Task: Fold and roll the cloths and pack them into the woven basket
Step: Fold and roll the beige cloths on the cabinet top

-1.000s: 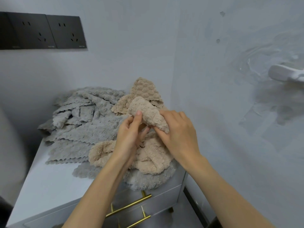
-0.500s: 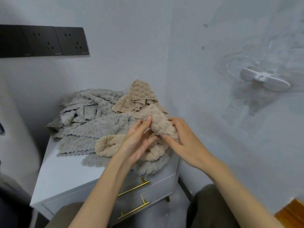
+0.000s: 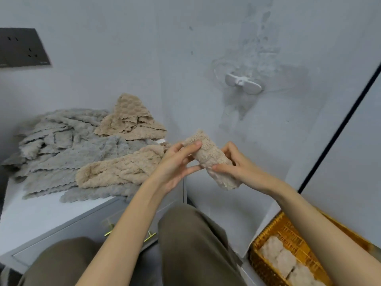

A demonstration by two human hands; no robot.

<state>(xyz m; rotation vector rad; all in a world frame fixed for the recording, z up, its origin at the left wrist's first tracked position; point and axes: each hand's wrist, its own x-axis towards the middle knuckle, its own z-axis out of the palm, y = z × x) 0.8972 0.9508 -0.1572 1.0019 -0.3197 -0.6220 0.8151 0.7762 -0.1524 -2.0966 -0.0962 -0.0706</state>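
A rolled beige cloth (image 3: 212, 159) is held in the air between both hands, off the right edge of the cabinet. My left hand (image 3: 175, 164) pinches its upper end between thumb and fingers. My right hand (image 3: 237, 166) grips its middle from the right side. A heap of loose grey cloths (image 3: 61, 149) and beige cloths (image 3: 123, 168) lies on the cabinet top at the left. The woven basket (image 3: 266, 263) stands on the floor at the lower right, under my right forearm, with several rolled beige cloths (image 3: 282, 259) inside.
The white cabinet (image 3: 41, 215) has gold drawer handles (image 3: 150, 236) facing my knees. A white wall hook (image 3: 243, 83) sticks out from the right wall. Black sockets (image 3: 22, 48) sit on the back wall. A dark door edge (image 3: 340, 129) runs diagonally at the right.
Both hands have carried the rolled beige cloth right, off the heap and past the cabinet edge. The view has swung right and down, bringing the basket into sight.
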